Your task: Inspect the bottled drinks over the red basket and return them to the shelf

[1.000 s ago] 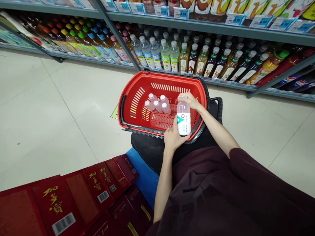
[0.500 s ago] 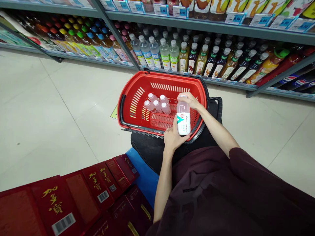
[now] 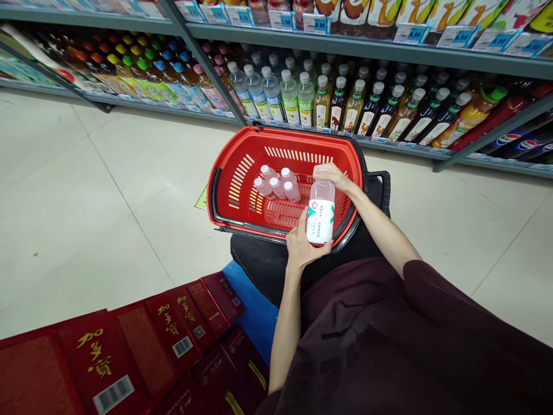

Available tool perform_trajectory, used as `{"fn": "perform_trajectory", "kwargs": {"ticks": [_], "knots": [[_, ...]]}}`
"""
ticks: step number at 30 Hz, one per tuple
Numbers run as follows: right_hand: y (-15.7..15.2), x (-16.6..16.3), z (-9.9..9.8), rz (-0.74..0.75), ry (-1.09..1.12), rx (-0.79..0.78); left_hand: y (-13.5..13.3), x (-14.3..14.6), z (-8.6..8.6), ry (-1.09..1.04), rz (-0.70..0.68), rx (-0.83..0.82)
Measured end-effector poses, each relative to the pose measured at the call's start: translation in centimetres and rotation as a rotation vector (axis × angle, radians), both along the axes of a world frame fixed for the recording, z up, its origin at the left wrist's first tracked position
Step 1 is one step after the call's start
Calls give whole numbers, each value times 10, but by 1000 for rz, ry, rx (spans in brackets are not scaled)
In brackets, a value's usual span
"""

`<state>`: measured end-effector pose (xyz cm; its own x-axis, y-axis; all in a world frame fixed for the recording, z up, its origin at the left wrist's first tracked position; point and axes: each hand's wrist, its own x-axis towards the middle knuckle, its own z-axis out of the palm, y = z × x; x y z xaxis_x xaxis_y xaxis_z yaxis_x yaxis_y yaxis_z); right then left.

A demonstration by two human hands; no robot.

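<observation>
I hold a clear bottle with a white label [image 3: 320, 218] over the near right part of a red shopping basket [image 3: 233, 167]. My left hand [image 3: 302, 249] cups the bottle's base from below, fingers wrapped round it. My right hand [image 3: 333, 176] grips the cap end from above. Inside the basket stand several small pale pink bottles [image 3: 276, 184], upright and packed together, just left of the held bottle.
A low store shelf [image 3: 371, 49] of drink bottles with price tags runs along the back. The basket rests on a black stand [image 3: 259, 262]. Red boxed goods with gold lettering [image 3: 129, 346] are stacked at the lower left. Pale floor tiles spread to the left.
The bottle has tilted a little, its base swinging left and down toward me. Both hands kept their hold.
</observation>
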<state>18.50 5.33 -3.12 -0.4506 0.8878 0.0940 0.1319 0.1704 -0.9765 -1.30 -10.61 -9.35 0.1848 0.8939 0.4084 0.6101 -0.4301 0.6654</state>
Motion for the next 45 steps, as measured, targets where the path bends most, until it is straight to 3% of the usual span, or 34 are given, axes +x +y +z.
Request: {"fn": "perform_trajectory", "kwargs": {"ticks": [7, 23, 29, 36, 42, 45], "knots": [[-1, -3, -2, -87, 18, -6, 1, -9, 4, -102, -77, -159], [3, -2, -9, -287, -56, 3, 5, 8, 0, 54, 129, -140], [3, -1, -5, -188, -76, 8, 3, 10, 0, 41, 162, -93], [-3, 0, -2, -120, 22, 57, 1, 3, 2, -28, 185, -193], [-4, -2, -2, -219, 3, 53, 2, 2, 3, -69, 118, -138], [-2, -2, -1, -272, -98, 59, 4, 7, 4, 60, 109, -126]]}}
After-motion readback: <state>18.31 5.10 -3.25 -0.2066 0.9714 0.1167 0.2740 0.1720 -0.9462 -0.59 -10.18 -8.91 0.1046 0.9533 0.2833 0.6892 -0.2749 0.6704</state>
